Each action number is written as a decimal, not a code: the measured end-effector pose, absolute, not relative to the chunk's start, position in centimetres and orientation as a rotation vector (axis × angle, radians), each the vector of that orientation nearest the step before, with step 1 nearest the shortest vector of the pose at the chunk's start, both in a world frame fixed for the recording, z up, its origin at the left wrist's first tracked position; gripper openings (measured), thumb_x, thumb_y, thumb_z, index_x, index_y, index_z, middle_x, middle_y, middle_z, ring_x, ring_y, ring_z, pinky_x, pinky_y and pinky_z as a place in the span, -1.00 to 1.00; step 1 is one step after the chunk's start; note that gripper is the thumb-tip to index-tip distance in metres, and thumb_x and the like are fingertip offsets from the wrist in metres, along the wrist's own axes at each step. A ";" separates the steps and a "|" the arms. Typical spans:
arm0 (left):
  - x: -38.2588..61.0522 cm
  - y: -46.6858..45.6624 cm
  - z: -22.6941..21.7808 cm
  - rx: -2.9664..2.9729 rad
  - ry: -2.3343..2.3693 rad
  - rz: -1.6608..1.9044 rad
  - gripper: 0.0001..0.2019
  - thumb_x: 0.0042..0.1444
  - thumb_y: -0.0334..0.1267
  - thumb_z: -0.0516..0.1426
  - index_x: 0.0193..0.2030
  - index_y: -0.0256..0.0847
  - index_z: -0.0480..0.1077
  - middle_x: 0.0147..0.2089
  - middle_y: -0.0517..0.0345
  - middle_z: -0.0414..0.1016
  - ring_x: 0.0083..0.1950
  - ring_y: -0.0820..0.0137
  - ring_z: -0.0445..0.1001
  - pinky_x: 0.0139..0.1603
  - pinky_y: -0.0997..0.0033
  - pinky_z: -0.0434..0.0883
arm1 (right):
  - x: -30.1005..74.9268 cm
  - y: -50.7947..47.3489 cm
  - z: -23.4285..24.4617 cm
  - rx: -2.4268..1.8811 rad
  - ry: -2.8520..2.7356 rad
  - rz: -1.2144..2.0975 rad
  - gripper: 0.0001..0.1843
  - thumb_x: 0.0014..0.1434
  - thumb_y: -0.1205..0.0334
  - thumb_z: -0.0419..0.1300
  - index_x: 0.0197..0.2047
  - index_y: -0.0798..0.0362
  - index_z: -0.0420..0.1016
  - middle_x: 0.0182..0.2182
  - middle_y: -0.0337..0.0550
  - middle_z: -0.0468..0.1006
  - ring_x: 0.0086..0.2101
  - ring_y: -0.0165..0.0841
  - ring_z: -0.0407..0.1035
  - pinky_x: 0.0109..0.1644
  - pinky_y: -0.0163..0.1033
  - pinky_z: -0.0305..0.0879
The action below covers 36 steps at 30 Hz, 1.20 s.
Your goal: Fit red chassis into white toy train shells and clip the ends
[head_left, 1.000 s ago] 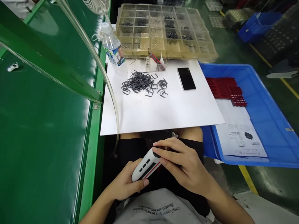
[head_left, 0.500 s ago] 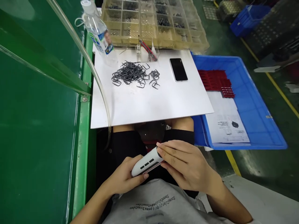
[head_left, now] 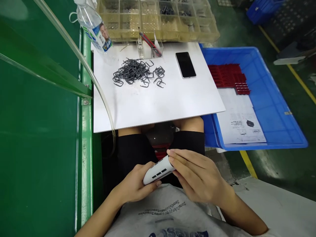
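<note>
Over my lap, a white rounded device [head_left: 158, 171] with small black rectangular marks along its side is tilted, its right end higher. My left hand [head_left: 137, 184] wraps round its lower left end, thumb on the near side. At the upper right end, the fingers of my right hand [head_left: 201, 174] are closed together over the edge, covering that corner. Which kind of device it is, I cannot make out. Beyond it, on the white board [head_left: 153, 108], lies a tangled heap of dark grey bent clips [head_left: 134, 70], with a smaller bunch to its right.
A black-screened phone [head_left: 185, 65] lies right of the clips. Behind stand a plastic bottle [head_left: 95, 29], a small clear holder [head_left: 149, 49] with tools and a compartment tray [head_left: 158, 24]. A blue crate [head_left: 274, 98] with red parts [head_left: 229, 77] is at right; a clear hose [head_left: 81, 56] hangs left.
The view has shifted, so the board and its contents sit slightly higher in the picture. Both hands keep their hold on the white device, which has turned slightly.
</note>
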<state>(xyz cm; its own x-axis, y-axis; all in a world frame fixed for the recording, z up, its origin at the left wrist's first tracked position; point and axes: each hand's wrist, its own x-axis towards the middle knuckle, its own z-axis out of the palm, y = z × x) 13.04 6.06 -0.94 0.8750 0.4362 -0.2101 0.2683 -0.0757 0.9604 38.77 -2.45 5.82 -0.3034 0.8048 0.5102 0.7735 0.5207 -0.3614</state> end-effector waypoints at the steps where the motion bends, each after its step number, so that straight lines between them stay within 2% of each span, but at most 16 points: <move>1: 13.1 6.1 -0.8 1.685 0.572 0.152 -0.87 0.47 -0.16 0.22 -0.08 -0.13 0.39 -0.36 0.32 0.37 -0.42 0.45 0.30 -0.38 0.43 0.24 | 38.4 -2.6 5.1 -1.313 -2.073 0.047 -0.34 0.41 0.56 0.27 0.54 0.33 0.38 0.22 0.30 0.73 0.30 0.01 0.63 0.30 0.13 0.77; 4: 13.3 6.2 -0.6 1.724 0.595 0.173 -0.90 0.49 -0.19 0.20 -0.05 -0.13 0.38 -0.34 0.31 0.43 -0.42 0.45 0.34 -0.37 0.43 0.26 | 37.2 -3.2 3.0 -1.333 -1.901 0.059 -0.25 0.42 0.53 0.29 0.61 0.31 0.30 0.29 0.36 0.68 0.36 0.06 0.57 0.30 0.19 0.76; 8: 13.7 6.1 -0.7 1.774 0.598 0.171 -0.88 0.48 -0.20 0.19 0.05 -0.15 0.44 -0.29 0.25 0.53 -0.41 0.43 0.42 -0.35 0.40 0.30 | 36.2 -3.9 1.7 -1.392 -1.662 0.229 -0.22 0.56 0.30 0.29 0.71 0.15 0.16 0.35 0.31 0.63 0.36 0.06 0.56 0.30 0.28 0.73; 12: 13.7 5.8 -1.2 1.800 0.597 0.139 -0.89 0.48 -0.20 0.19 0.05 -0.14 0.44 -0.26 0.22 0.56 -0.39 0.41 0.44 -0.33 0.39 0.32 | 36.8 -3.7 2.3 -1.428 -1.739 0.290 -0.21 0.60 0.22 0.27 0.74 0.12 0.10 0.36 0.31 0.62 0.33 0.03 0.58 0.31 0.23 0.73; 17: 13.2 5.5 -1.8 1.793 0.599 0.050 -0.86 0.47 -0.23 0.18 0.09 -0.13 0.46 -0.24 0.19 0.58 -0.36 0.38 0.46 -0.30 0.36 0.34 | 38.5 -3.7 3.4 -1.448 -2.002 0.156 -0.08 0.53 0.19 0.39 0.73 0.26 0.08 0.27 0.30 0.71 0.25 0.07 0.66 0.30 0.17 0.76; 21: 13.1 5.1 -1.9 1.764 0.572 0.027 -0.84 0.42 -0.25 0.21 0.08 -0.14 0.46 -0.22 0.19 0.59 -0.35 0.37 0.48 -0.29 0.36 0.35 | 39.4 -3.8 3.8 -1.408 -2.134 0.032 -0.19 0.55 0.10 0.37 0.64 0.33 0.25 0.19 0.30 0.75 0.18 0.05 0.71 0.23 0.11 0.80; 25: 13.7 4.9 -1.3 1.721 0.545 0.086 -0.86 0.38 -0.29 0.21 0.04 -0.14 0.44 -0.28 0.25 0.54 -0.40 0.41 0.44 -0.34 0.39 0.31 | 38.8 -3.6 3.1 -1.310 -2.063 0.058 -0.17 0.56 0.08 0.35 0.63 0.44 0.23 0.18 0.40 0.74 0.22 0.09 0.69 0.22 0.12 0.80; 28: 14.4 4.9 -0.7 1.660 0.581 0.140 -0.93 0.46 -0.23 0.21 -0.02 -0.13 0.42 -0.30 0.27 0.51 -0.40 0.43 0.43 -0.36 0.41 0.29 | 37.7 -3.3 2.1 -1.338 -1.785 0.235 -0.28 0.63 0.17 0.20 0.70 0.22 0.17 0.30 0.32 0.68 0.28 0.05 0.64 0.24 0.21 0.78; 30: 14.6 4.8 -0.5 1.632 0.633 0.162 -0.89 0.51 -0.17 0.21 -0.04 -0.12 0.41 -0.32 0.28 0.49 -0.41 0.43 0.42 -0.38 0.42 0.29 | 37.1 -3.1 1.6 -1.391 -1.647 0.323 -0.28 0.64 0.19 0.17 0.73 0.09 0.12 0.37 0.26 0.62 0.33 0.04 0.59 0.29 0.25 0.73; 33: 14.5 4.8 -0.7 1.657 0.685 0.167 -0.86 0.52 -0.13 0.21 0.00 -0.12 0.42 -0.35 0.28 0.51 -0.43 0.41 0.43 -0.39 0.42 0.32 | 36.7 -3.0 1.3 -1.451 -1.609 0.303 -0.19 0.60 0.16 0.25 0.75 0.03 0.06 0.43 0.25 0.57 0.37 0.05 0.54 0.35 0.29 0.68; 36: 14.2 4.9 -0.8 1.749 0.724 0.144 -0.88 0.51 -0.14 0.21 0.01 -0.12 0.42 -0.35 0.28 0.54 -0.43 0.40 0.44 -0.37 0.41 0.33 | 37.1 -3.2 1.4 -1.449 -1.685 0.250 -0.18 0.59 0.23 0.25 0.76 0.04 0.05 0.40 0.24 0.60 0.34 0.04 0.58 0.35 0.27 0.68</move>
